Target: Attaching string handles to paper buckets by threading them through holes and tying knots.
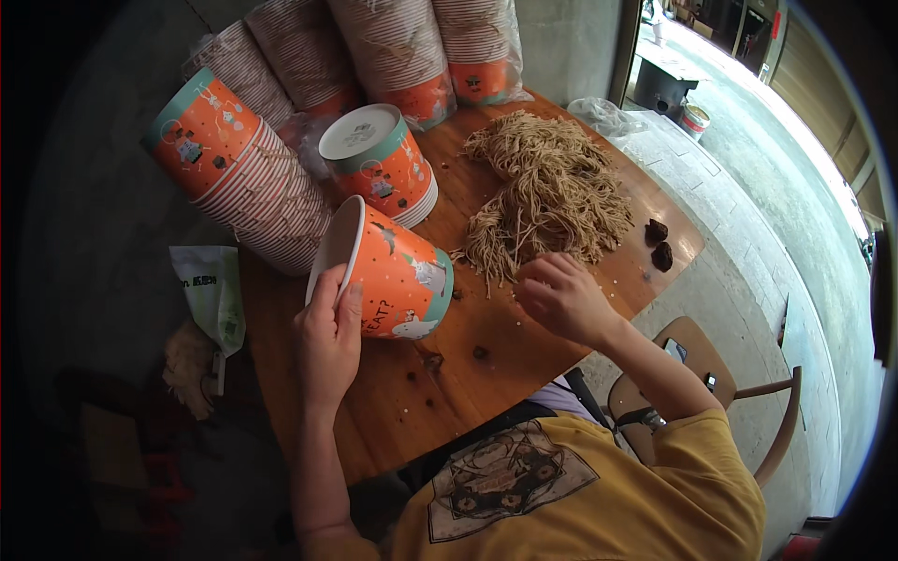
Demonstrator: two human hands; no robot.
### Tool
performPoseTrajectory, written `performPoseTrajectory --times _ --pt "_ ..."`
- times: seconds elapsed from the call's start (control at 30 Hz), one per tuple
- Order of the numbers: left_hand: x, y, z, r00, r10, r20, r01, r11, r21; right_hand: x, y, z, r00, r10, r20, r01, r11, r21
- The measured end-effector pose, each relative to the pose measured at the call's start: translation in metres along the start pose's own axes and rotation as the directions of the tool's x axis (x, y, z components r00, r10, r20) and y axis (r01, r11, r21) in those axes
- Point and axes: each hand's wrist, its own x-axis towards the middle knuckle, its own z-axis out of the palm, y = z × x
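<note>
My left hand grips an orange paper bucket by its wide rim, thumb outside and fingers round the edge. The bucket is tilted on its side, its mouth toward the left and its teal-banded base toward the right. What is inside it is hidden. By the near edge of a heap of tangled beige strands, like noodles or yarn, is my right hand. Its fingers are curled together, and whatever is between them is hidden. A short stack of upturned orange paper buckets stands beyond the held one.
A leaning stack of nested buckets is at the left; several plastic-wrapped stacks line the back. Two dark lumps lie near the right edge of the wooden table. A chair with a phone stands at the right.
</note>
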Motion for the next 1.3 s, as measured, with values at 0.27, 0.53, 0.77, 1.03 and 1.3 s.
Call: performPoseTrajectory --times 0.27,0.53,0.77,1.03,1.3 --pt "0.006 -0.002 0.004 0.999 0.016 0.043 -0.016 1.000 0.004 0.009 -0.096 0.012 0.968 -0.246 0.051 0.178 0.813 0.555" --pt "0.008 -0.005 0.001 0.987 -0.046 0.153 0.086 0.961 -0.262 0.039 -0.154 -0.008 0.774 -0.553 0.309 -0.453 -0.141 0.880" --pt "0.013 -0.009 -0.007 0.940 -0.099 0.326 0.282 0.762 -0.583 0.059 -0.093 -0.006 0.856 0.097 0.508 -0.493 -0.146 0.858" --pt "0.020 -0.018 -0.028 0.873 -0.141 0.466 0.444 0.624 -0.643 0.085 -0.067 0.001 0.826 0.266 0.497 -0.518 0.008 0.856" --pt "0.010 -0.021 -0.035 0.886 -0.124 0.447 0.402 0.685 -0.608 0.087 -0.062 0.014 0.835 0.283 0.472 -0.527 0.164 0.834"
